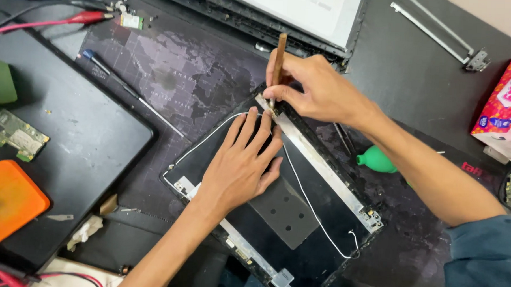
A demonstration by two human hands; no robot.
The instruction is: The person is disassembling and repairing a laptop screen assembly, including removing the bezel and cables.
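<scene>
A black laptop lid shell (297, 241) lies tilted on the dark mat, with a silver hinge strip (322, 165) along its upper right side and a thin white wire (307, 199) running across it. My left hand (240, 163) rests flat on the shell, fingers pointing at its top corner. My right hand (317, 89) grips a slim brown-handled tool (279, 56) upright, its tip pressed at the top end of the hinge strip, just beyond my left fingertips.
A screwdriver with a blue handle (127, 91) lies on the mat (178, 73) at upper left. Another black laptop panel (80, 132) holds a green circuit board (15, 135); an orange block (7, 203) sits beside it. A green bulb blower (376, 160), tissue pack (503, 107), metal hinge bar (435, 34) lie right.
</scene>
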